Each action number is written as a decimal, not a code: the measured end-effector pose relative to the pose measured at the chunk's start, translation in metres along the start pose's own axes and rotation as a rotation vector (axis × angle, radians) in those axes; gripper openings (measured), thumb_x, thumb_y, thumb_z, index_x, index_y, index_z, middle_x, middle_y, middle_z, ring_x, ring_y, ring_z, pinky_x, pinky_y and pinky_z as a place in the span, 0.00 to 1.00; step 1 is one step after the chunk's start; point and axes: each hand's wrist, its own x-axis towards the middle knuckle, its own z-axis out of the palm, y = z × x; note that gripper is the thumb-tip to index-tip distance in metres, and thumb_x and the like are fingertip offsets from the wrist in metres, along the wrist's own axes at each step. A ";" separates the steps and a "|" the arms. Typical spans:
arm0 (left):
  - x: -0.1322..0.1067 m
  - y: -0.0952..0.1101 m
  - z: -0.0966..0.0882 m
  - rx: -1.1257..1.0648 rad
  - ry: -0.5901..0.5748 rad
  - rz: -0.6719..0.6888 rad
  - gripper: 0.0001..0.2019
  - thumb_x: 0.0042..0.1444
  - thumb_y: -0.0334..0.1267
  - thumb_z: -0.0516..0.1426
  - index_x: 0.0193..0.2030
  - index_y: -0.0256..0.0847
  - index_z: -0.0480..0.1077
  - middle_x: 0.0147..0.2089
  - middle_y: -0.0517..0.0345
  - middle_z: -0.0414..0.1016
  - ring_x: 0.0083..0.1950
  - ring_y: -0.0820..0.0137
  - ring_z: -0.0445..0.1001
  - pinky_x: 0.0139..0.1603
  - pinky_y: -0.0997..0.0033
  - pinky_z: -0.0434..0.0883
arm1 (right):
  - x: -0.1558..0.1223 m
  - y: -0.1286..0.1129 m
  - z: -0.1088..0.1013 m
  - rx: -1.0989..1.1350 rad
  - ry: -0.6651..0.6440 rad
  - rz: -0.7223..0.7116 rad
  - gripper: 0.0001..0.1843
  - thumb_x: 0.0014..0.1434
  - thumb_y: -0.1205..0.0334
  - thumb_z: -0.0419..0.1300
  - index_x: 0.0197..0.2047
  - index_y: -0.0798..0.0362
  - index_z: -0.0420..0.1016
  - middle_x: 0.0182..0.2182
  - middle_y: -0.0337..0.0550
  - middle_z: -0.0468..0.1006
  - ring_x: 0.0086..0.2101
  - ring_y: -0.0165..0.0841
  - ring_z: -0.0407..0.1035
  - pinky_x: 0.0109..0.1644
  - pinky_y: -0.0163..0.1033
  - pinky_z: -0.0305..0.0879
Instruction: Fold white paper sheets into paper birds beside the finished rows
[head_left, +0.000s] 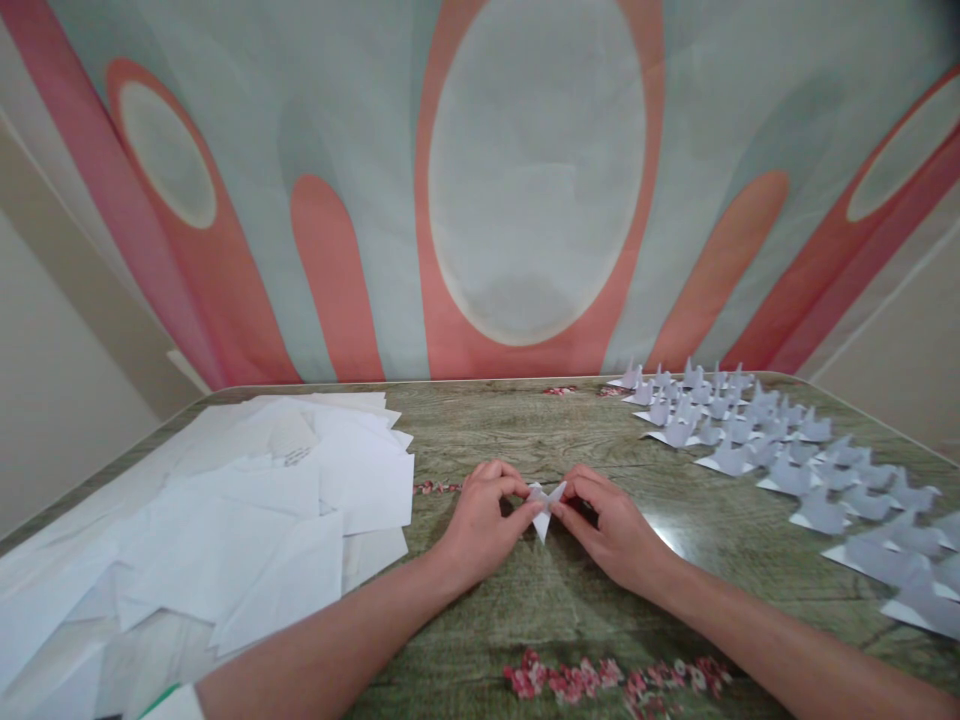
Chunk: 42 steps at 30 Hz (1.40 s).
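A small white folded-paper piece [542, 518], shaped with two raised points and one point aimed toward me, is held between my hands near the middle of the table. My left hand [489, 512] pinches its left side between thumb and fingers. On the opposite side, my right hand [609, 522] pinches the right point the same way. Fingertips cover parts of its edges. Many finished-looking white paper cranes [739, 430] stand in rows to the right of my right hand.
Loose white paper sheets [255, 530] lie in an overlapping pile across the left side. The wood-patterned table [480, 425] carries printed pink flowers [570, 677] near its front. Behind its far edge rises a backdrop [536, 180] with coral and grey shapes.
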 end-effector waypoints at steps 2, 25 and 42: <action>0.000 0.000 0.000 -0.006 -0.002 -0.006 0.04 0.50 0.35 0.59 0.26 0.40 0.71 0.35 0.60 0.68 0.41 0.68 0.66 0.44 0.68 0.61 | 0.000 0.000 0.000 0.030 0.014 -0.015 0.06 0.58 0.66 0.54 0.29 0.52 0.64 0.29 0.40 0.67 0.31 0.32 0.61 0.37 0.38 0.58; -0.001 0.000 -0.002 -0.149 0.037 0.028 0.08 0.58 0.36 0.53 0.33 0.40 0.72 0.36 0.57 0.68 0.42 0.69 0.67 0.43 0.71 0.64 | 0.000 -0.002 -0.005 0.143 0.017 -0.043 0.05 0.57 0.66 0.54 0.30 0.52 0.66 0.29 0.40 0.68 0.32 0.32 0.64 0.36 0.37 0.61; -0.002 -0.002 0.001 0.079 -0.026 0.070 0.02 0.50 0.36 0.59 0.28 0.41 0.72 0.35 0.58 0.70 0.41 0.67 0.67 0.44 0.67 0.61 | 0.000 0.002 -0.003 0.017 0.000 -0.065 0.07 0.60 0.66 0.52 0.30 0.52 0.66 0.32 0.41 0.69 0.34 0.33 0.63 0.40 0.39 0.59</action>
